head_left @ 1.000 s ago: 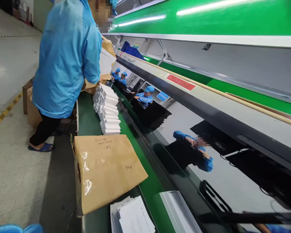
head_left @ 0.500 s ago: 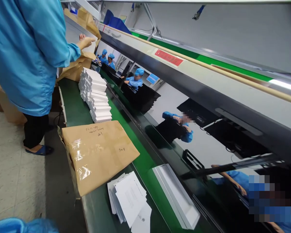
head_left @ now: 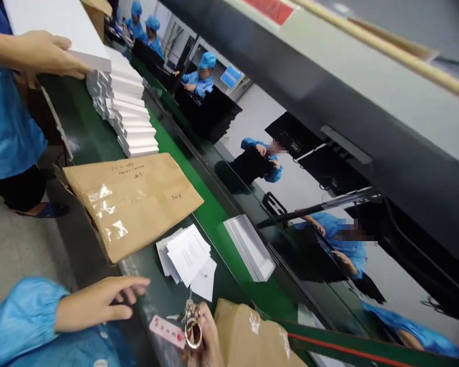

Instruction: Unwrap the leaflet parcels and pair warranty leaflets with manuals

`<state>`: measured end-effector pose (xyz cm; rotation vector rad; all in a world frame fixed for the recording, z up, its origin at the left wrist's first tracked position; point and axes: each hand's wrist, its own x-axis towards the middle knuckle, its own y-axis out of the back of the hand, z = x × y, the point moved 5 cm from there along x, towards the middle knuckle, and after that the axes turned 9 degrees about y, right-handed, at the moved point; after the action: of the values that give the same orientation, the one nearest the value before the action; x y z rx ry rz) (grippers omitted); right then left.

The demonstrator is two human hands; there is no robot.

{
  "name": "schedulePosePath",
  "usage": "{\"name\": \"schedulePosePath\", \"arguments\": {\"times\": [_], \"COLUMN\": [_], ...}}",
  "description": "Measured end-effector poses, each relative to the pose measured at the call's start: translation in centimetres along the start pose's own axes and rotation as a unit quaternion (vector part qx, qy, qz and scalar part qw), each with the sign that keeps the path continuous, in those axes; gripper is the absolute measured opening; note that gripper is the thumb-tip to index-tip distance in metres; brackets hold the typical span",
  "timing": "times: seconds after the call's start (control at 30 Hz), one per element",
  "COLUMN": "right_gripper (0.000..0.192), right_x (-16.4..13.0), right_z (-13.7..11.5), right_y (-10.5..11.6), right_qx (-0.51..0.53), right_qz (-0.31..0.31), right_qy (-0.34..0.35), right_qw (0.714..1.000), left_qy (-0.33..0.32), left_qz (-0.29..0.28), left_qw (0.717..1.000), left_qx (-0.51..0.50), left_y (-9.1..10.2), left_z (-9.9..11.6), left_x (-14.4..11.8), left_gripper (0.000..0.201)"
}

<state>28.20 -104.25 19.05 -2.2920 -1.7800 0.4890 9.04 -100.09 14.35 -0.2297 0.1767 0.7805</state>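
My left hand [head_left: 103, 303] hovers at the belt's near edge, fingers stretched out, with nothing in it. In my right hand [head_left: 208, 336] is a key ring [head_left: 193, 334] with several metal keys and a pink-and-white tag [head_left: 167, 331] dangling to the left. The right hand is beside a brown paper package [head_left: 248, 331], partly cut off at the bottom. Beyond my hands lies a loose pile of printed white cards [head_left: 189, 252]. Past that pile is a large taped brown package [head_left: 133, 204] with handwriting on it.
A shallow white box tray [head_left: 248, 247] rests on the green conveyor belt [head_left: 218, 229]. Stacked white boxes [head_left: 126, 109] stand farther up. At upper left, a co-worker's hand [head_left: 42, 53] supports a white box [head_left: 61, 25]. Other people sit across the line.
The view has shifted, and both my hands have come into it, the right one with the key ring. The co-worker's hands have moved over the stacked boxes with a white box.
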Motion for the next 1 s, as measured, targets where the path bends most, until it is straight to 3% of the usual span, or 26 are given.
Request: {"name": "schedulePosePath", "arguments": {"times": [0.1,0.2,0.4,0.57,0.67,0.8,0.9,1.0], "right_gripper": [0.032,0.032,0.032,0.036,0.029,0.022,0.029,0.032], "right_x": [0.3,0.6,0.4,0.3,0.5,0.7,1.0,1.3], "right_z": [1.1,1.4,1.8,2.5,2.6,2.3,2.4,2.7], "right_y": [-0.5,-1.3,-1.6,-1.8,-2.3,-2.7,-2.1,-1.3], "right_qx": [0.055,0.092,0.125,0.150,0.213,0.236,0.190,0.174], "right_qz": [0.009,0.016,0.089,0.122,0.062,-0.031,-0.030,0.003], "right_qy": [-0.047,-0.062,-0.085,-0.122,-0.102,-0.057,-0.059,-0.087], "right_qw": [0.997,0.994,0.984,0.974,0.970,0.970,0.980,0.981], "left_qy": [0.000,0.004,0.002,-0.013,-0.022,0.017,0.027,0.010], "left_qz": [-0.087,-0.095,-0.004,0.001,0.017,-0.029,-0.032,0.022], "left_qw": [0.987,0.979,0.986,0.977,0.980,0.973,0.979,0.987], "left_qx": [-0.139,-0.182,-0.165,-0.215,-0.195,-0.226,-0.200,-0.156], "left_y": [-3.1,-4.8,-4.2,-4.3,-4.5,-5.0,-4.9,-4.2], "left_z": [3.4,3.4,3.2,3.4,3.1,2.9,3.2,3.7], "left_x": [2.2,3.4,3.5,3.9,4.4,5.3,5.6,5.4], "left_gripper": [0.061,0.040,0.023,0.027,0.028,0.031,0.024,0.023]}}
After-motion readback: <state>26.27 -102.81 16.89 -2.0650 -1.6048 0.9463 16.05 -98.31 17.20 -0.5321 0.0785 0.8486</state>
